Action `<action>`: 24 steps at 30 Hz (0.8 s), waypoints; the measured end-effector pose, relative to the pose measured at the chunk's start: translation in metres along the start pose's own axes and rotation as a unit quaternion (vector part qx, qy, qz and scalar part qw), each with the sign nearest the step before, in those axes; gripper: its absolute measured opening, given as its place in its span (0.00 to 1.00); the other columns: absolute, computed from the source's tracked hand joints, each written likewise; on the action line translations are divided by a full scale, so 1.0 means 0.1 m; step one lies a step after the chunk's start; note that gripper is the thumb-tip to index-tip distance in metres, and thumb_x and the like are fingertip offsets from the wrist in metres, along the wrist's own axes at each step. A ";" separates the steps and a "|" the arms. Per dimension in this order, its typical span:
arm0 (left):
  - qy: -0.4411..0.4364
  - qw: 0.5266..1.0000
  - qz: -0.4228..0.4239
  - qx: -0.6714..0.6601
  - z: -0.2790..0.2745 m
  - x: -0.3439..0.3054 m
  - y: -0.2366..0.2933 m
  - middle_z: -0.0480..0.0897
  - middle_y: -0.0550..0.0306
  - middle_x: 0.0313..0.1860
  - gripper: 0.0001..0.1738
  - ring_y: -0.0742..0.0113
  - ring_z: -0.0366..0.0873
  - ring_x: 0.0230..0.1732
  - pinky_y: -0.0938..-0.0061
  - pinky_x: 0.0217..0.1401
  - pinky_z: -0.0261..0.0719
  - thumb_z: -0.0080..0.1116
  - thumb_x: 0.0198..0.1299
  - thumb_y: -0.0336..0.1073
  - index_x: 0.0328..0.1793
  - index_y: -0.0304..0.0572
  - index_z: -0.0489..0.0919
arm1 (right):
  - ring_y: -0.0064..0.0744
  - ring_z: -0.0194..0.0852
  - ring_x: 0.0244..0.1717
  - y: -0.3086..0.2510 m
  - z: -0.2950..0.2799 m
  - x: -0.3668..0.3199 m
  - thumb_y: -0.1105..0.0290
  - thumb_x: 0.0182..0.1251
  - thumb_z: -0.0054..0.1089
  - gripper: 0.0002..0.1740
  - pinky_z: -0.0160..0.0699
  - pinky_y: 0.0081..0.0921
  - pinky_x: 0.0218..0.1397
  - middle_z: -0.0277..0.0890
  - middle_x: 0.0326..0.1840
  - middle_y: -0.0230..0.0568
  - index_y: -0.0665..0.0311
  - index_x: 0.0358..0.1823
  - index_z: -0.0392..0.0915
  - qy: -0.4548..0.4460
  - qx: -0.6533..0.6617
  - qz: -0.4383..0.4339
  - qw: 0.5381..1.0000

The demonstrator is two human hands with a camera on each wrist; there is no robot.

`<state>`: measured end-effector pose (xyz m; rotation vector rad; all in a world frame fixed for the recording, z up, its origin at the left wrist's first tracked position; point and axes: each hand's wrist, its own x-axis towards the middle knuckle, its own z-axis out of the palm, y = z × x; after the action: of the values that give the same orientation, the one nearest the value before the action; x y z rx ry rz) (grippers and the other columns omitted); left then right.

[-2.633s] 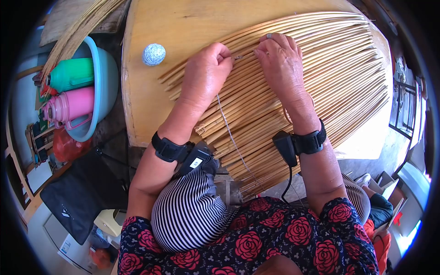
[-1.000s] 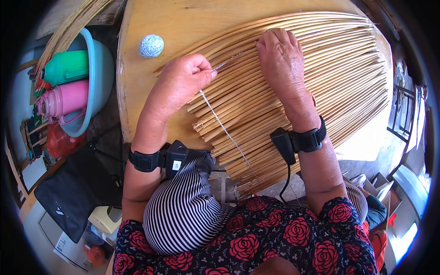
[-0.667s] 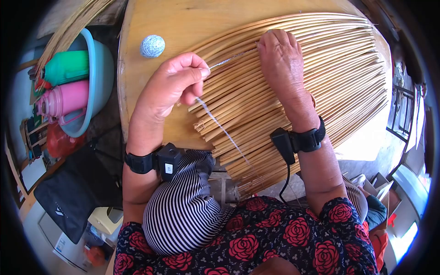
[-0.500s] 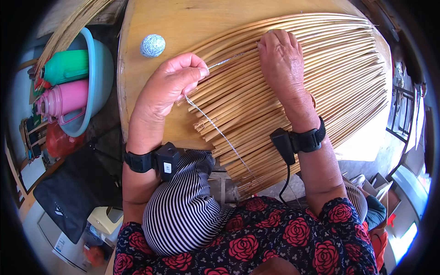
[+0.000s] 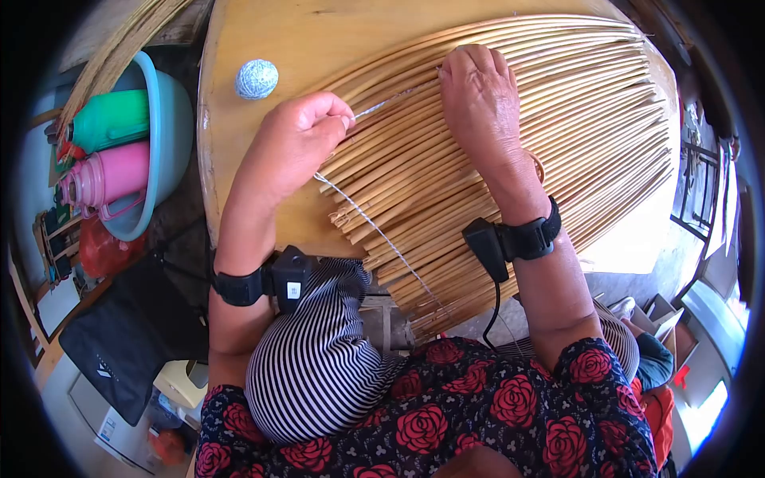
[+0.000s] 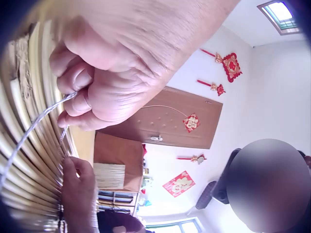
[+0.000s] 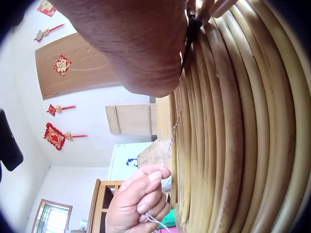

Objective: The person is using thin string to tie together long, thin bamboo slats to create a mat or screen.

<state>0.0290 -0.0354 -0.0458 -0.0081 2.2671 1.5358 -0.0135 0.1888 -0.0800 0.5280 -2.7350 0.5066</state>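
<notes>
Fingers of my left hand (image 5: 296, 143) curl round a pale blue-white twine (image 5: 374, 217), left of the fanned mat of thin brown stalks (image 5: 478, 199). One length of the twine runs taut across the stalks to my right hand (image 5: 482, 99); another slants from the left hand over the cut stalk ends towards the lap. The right hand is bent down on the upper part of the mat, its thumb side at the twine, most fingertips hidden beneath it. In the right wrist view, the left hand (image 7: 138, 199) grips the twine low in the picture.
A ball of twine (image 5: 256, 80) sits on the wooden table (image 5: 319, 32), up and left of the hands. Left of the table stands a blue basin (image 5: 171, 143) with a green flask (image 5: 111, 119) and a pink flask (image 5: 111, 179). More thin stalks (image 5: 119, 56) hang over it.
My left hand has moved left, away from the right hand, drawing a longer stretch of twine between them. It has also turned slightly. The right hand has stayed nearly still on the stalks.
</notes>
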 end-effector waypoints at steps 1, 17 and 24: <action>-0.027 0.998 -0.031 -0.050 -0.01 -0.01 0.04 0.71 0.71 0.23 0.06 0.86 0.63 0.23 0.86 0.24 0.62 0.53 0.63 0.31 0.38 0.36 0.78 | 0.44 0.70 0.44 0.00 0.01 0.01 0.72 0.59 0.54 0.03 0.69 0.39 0.47 0.72 0.36 0.41 0.63 0.31 0.73 0.004 0.001 0.003 1.000; 0.004 0.990 -0.130 -0.063 0.03 0.00 0.23 0.76 0.64 0.20 0.10 0.83 0.67 0.19 0.85 0.19 0.65 0.53 0.64 0.37 0.38 0.37 0.78 | 0.38 0.79 0.44 -0.05 -0.34 0.17 0.74 0.56 0.58 0.11 0.79 0.33 0.49 0.80 0.39 0.39 0.59 0.42 0.81 -0.065 0.196 0.052 0.977; 0.029 0.990 -0.108 -0.081 0.06 -0.02 0.20 0.75 0.65 0.18 0.09 0.85 0.62 0.14 0.88 0.17 0.60 0.53 0.62 0.37 0.38 0.40 0.79 | 0.43 0.80 0.37 -0.14 -0.19 0.19 0.73 0.58 0.57 0.09 0.80 0.33 0.43 0.80 0.35 0.43 0.63 0.39 0.80 -0.153 0.234 0.004 0.960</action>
<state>0.0283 -0.0225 -0.0287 -0.3356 2.0976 1.6159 -0.0202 0.1788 -0.0525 0.7632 -2.9023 1.1803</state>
